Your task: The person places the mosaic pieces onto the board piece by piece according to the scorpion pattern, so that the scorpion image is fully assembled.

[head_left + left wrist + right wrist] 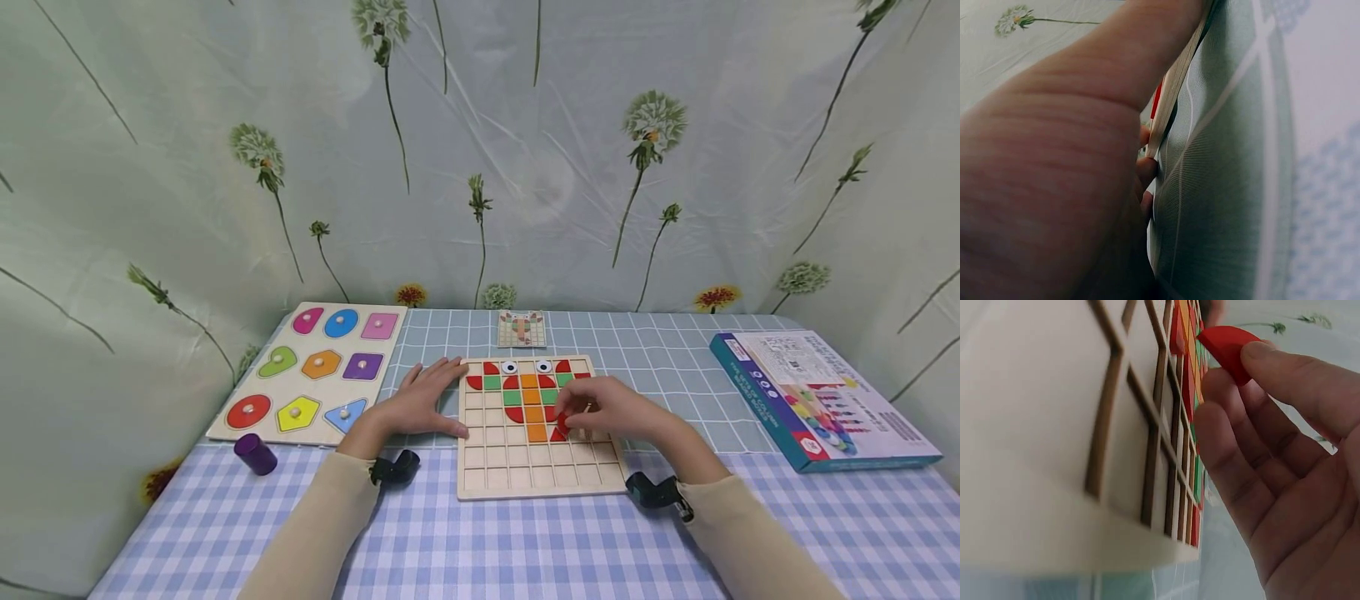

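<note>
A wooden grid board (540,493) lies flat, its upper part filled with red, green and orange pieces and two round eye pieces (509,367). My right hand (611,406) hovers over the board's right side. Between thumb and fingers it pinches a red quarter-circle piece (1227,349), held just above the grid in the right wrist view. Below it sits another red piece (557,435), beside the orange column (534,412). My left hand (422,402) rests at the board's left edge with fingers spread; the thumb touches the rim. In the left wrist view the palm hides most of the board.
At the left is a wooden knob puzzle (315,392) with several coloured shapes, and a purple cylinder (256,454) in front of it. Behind the board stands a small pattern card (522,331). A boxed set (825,400) lies at the right on the checked cloth (540,550).
</note>
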